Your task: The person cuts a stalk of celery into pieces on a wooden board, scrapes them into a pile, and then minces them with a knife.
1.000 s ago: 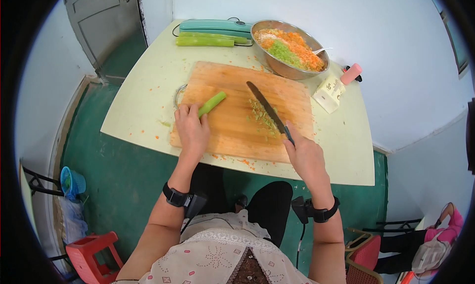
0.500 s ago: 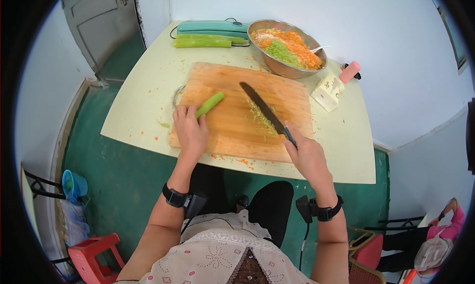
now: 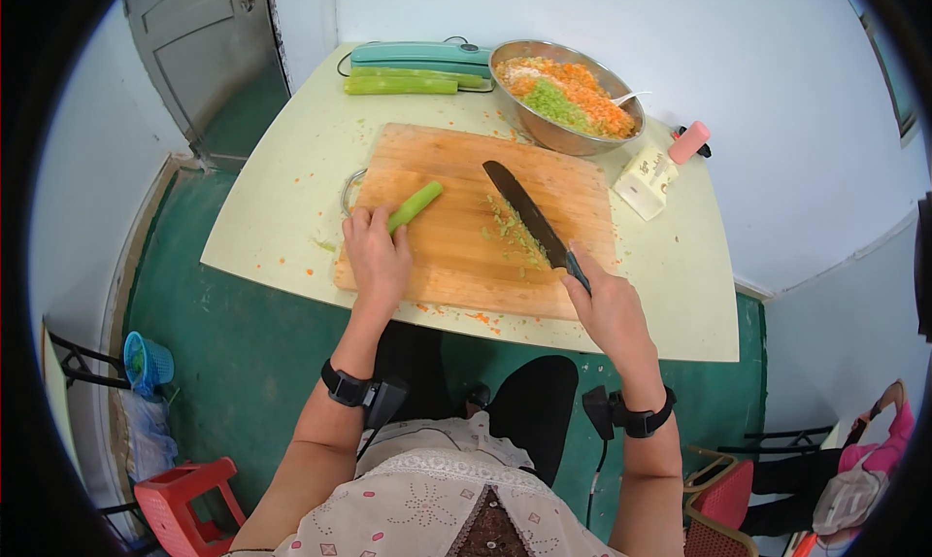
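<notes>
My left hand [image 3: 377,254] grips the near end of a short green vegetable stalk [image 3: 419,202], which lies on the left part of the wooden cutting board [image 3: 456,157]. In my right hand [image 3: 610,300] is a kitchen knife [image 3: 524,207] with a dark blade and a blue-green handle. Its blade points away to the upper left, over the board's right half. Finely chopped green bits [image 3: 509,229] lie in a line along the blade's left side. The two hands are apart, with bare board between stalk and knife.
Behind the board stands a steel bowl [image 3: 582,149] of chopped orange and green vegetables with a white spoon. Long green stalks [image 3: 403,86] lie by a teal appliance [image 3: 417,56]. A tissue pack [image 3: 645,182] and pink-capped item [image 3: 689,141] sit right. Another person [image 3: 879,460] is at far right.
The knife has shifted slightly right, away from the chopped bits, with my right hand. My left hand still holds the stalk in place.
</notes>
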Action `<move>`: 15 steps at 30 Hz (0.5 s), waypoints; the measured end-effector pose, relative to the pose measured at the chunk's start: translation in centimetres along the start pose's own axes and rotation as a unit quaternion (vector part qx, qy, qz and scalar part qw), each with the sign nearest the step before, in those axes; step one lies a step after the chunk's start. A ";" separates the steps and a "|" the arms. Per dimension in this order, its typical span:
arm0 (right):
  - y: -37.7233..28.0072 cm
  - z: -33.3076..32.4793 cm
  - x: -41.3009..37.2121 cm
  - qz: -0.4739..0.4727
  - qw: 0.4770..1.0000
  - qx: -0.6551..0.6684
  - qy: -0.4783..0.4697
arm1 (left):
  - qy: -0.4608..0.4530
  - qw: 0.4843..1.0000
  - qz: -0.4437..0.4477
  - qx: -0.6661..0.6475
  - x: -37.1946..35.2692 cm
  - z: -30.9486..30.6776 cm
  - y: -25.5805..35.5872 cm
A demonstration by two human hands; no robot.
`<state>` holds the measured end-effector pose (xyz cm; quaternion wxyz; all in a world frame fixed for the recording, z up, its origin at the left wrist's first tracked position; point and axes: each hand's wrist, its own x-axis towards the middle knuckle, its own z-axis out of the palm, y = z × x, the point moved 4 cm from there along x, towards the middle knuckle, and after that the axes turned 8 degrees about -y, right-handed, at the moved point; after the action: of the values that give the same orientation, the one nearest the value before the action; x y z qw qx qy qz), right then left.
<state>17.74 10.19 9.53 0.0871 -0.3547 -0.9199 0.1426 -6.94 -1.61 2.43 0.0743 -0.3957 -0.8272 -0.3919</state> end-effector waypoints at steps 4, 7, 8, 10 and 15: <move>-0.4 0.3 -0.2 0.004 1.000 0.000 -0.026 | 0.006 1.000 0.009 0.002 0.0 0.1 -0.1; -0.5 0.3 -0.1 0.008 0.999 0.002 -0.031 | 0.005 1.000 0.002 0.013 0.0 0.0 0.0; -0.5 0.2 -0.2 0.003 1.000 0.009 -0.021 | 0.003 1.000 0.001 0.009 0.0 -0.1 0.0; -0.3 0.3 -0.2 -0.004 1.000 0.015 -0.007 | -0.002 1.000 0.000 0.000 0.0 -0.1 0.1; -0.2 0.4 0.0 0.025 0.999 0.005 -0.029 | 0.004 1.000 0.008 0.004 0.1 -0.1 0.1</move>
<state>17.52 10.03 9.21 0.0586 -0.3725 -0.9124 0.1593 -6.92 -1.59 2.56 0.0819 -0.4006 -0.8252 -0.3897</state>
